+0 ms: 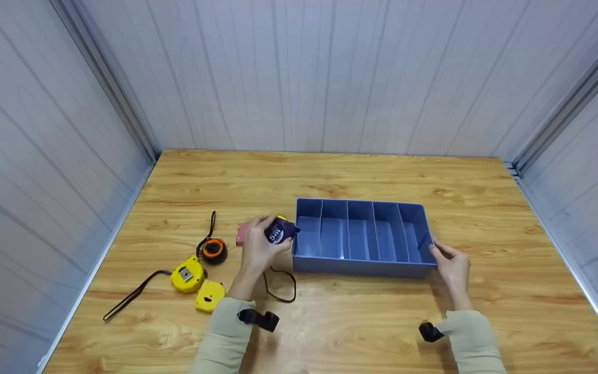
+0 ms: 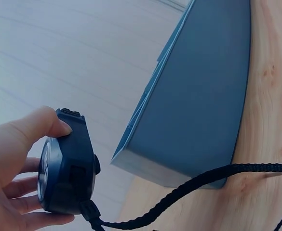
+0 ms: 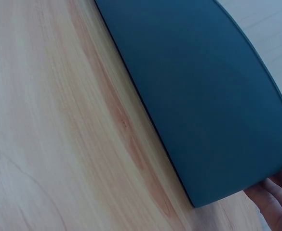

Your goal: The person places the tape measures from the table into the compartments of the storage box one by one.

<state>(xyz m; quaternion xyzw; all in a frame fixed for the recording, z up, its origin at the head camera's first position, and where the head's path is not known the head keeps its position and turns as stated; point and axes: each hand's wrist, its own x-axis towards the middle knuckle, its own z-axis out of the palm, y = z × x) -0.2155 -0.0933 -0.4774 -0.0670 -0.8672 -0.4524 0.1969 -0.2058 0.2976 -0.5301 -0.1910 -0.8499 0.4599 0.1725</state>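
My left hand [image 1: 256, 253] grips a dark blue tape measure [image 1: 279, 230] marked 5m, held up beside the left end of a blue divided box [image 1: 364, 267]. In the left wrist view, the thumb presses the edge of the tape measure [image 2: 72, 163], and its black cord [image 2: 179, 199] trails toward the table. At the box's right front corner, my right hand [image 1: 452, 266] pinches the rim, thumb over the edge. The right wrist view shows the box's front wall [image 3: 194, 96] with fingers [image 3: 268, 197] at its end. The compartments I can see into hold nothing.
Left of my left hand lie an orange and black tape measure [image 1: 214, 251], a yellow one with a strap [image 1: 188, 275] and a smaller yellow one [image 1: 209, 296]. A pink item [image 1: 241, 235] is partly hidden behind the left hand. Panel walls [image 1: 304, 78] enclose the wooden table [image 1: 330, 332].
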